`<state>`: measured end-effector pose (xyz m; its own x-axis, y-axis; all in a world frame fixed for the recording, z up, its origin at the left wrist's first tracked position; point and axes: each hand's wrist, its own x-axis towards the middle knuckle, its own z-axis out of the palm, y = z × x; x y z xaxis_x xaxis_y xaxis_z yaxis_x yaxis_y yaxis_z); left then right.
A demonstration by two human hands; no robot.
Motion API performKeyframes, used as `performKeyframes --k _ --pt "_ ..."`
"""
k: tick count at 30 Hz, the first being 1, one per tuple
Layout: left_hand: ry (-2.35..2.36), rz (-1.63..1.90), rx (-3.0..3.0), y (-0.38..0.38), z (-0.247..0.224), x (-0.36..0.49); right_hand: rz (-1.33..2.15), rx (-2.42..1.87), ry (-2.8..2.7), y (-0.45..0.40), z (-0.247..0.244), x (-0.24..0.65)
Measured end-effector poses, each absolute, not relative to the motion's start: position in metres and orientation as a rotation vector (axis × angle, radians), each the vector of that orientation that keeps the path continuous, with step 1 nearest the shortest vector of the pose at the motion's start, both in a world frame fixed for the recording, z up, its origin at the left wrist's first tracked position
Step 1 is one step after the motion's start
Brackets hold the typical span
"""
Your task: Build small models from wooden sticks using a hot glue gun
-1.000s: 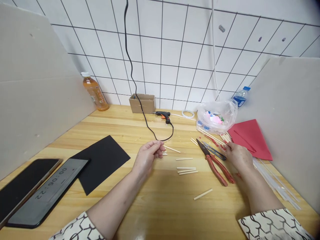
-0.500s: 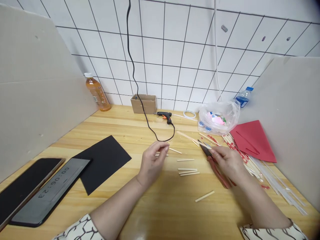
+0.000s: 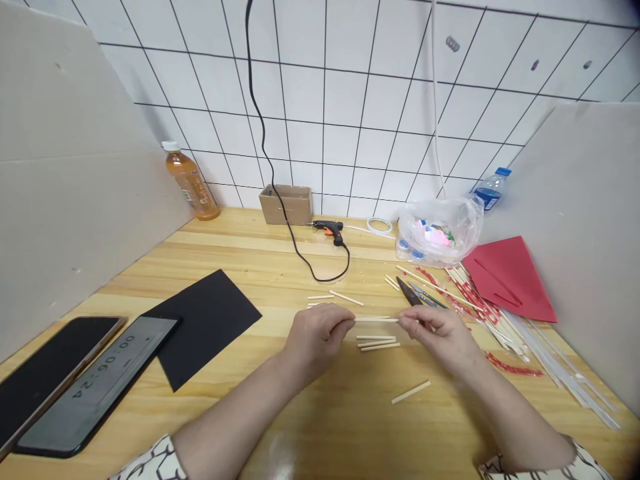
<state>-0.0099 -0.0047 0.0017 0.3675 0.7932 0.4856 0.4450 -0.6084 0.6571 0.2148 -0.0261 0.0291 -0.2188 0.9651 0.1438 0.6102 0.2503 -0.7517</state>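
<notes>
Level above the table, a thin wooden stick (image 3: 376,320) stretches between my two hands. My left hand (image 3: 320,337) pinches its left end, and my right hand (image 3: 443,337) grips the right end, its fingers closed. Partly under my right hand lies a dark-bladed cutting tool (image 3: 409,291); its handles are hidden. Beside it are the grey blades of a second tool (image 3: 427,295). Short cut sticks (image 3: 377,345) lie just below the held one. Another short stick (image 3: 411,392) is nearer me, and a few more (image 3: 346,298) lie beyond my left hand.
A glue gun (image 3: 329,228) with a black cord rests near a cardboard box (image 3: 286,205). Black paper (image 3: 205,327) and two phones (image 3: 100,387) are at left. On the right are a plastic bag (image 3: 440,233), red paper (image 3: 510,277), wrapped sticks and clear strips (image 3: 565,373).
My right hand has moved slightly down and left, and the stick it held at a slant is level. My left hand has shifted right and taken the stick's other end.
</notes>
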Motion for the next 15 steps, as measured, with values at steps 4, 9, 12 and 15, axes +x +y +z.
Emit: performKeyframes --k 4,9,12,15 --pt "1.151 0.886 1.864 -0.004 0.011 -0.009 0.909 -1.448 -1.660 -0.023 0.032 0.222" --pt "1.129 0.751 1.499 -0.004 0.019 -0.005 0.973 -1.395 -1.621 -0.023 0.032 0.221" --pt "1.100 0.716 1.426 -0.005 0.020 -0.002 0.928 -1.421 -1.654 -0.024 0.032 0.217" --pt "1.080 0.711 1.411 -0.008 0.019 0.001 0.875 -1.441 -1.684 -0.026 0.029 0.210"
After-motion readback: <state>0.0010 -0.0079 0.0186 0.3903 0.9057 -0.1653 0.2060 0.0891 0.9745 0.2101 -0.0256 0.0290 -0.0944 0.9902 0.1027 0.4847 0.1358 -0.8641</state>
